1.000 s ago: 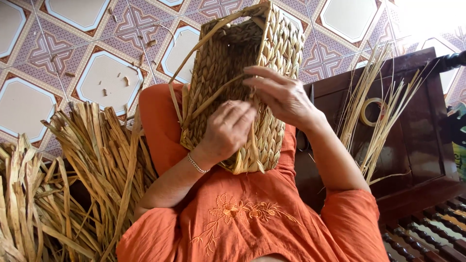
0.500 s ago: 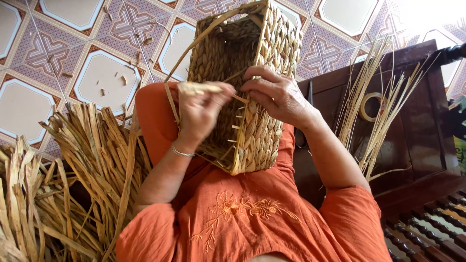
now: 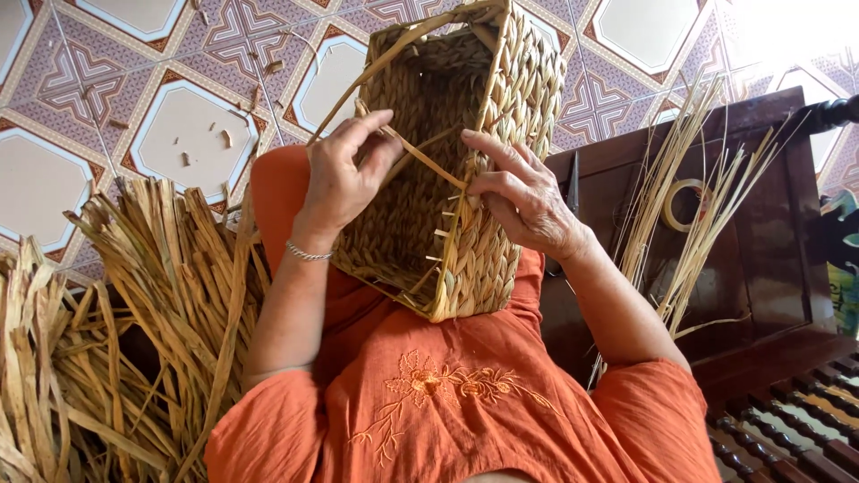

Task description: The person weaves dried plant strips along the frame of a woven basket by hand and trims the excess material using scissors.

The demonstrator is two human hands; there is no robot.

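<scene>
So, closest to me first: my orange tunic (image 3: 429, 394) fills the bottom of the view and the woven basket (image 3: 456, 170) is propped on my lap, tipped so its open mouth faces my left side. What just changed: a second ago my left hand (image 3: 344, 174) was low down against the basket's side near the bottom edge, then it came up with a strand pinched in it, and now it's higher again, up by the opening, fingers closed on that flat dried strand (image 3: 420, 154) and drawing it out taut across the mouth. My right hand (image 3: 523, 197) hasn't really budged, fingers curled over the rim, pressing on the woven wall right where the strand comes out. I'd read that as the slack getting pulled through so the stitch can snug down, so this pass is about done but not locked off. The basket itself looks nearly finished: tight twisted braid all over, boxy shape, a few short cut ends poking out along the near edge, a looped handle piece at the top. Beside my left arm is a big bundle of dried straw (image 3: 134, 304), on my right a dark wooden bench (image 3: 769, 233) with thinner reeds (image 3: 698, 206) and a roll of tape (image 3: 684, 204), then patterned floor tiles (image 3: 179, 125) beyond.
</scene>
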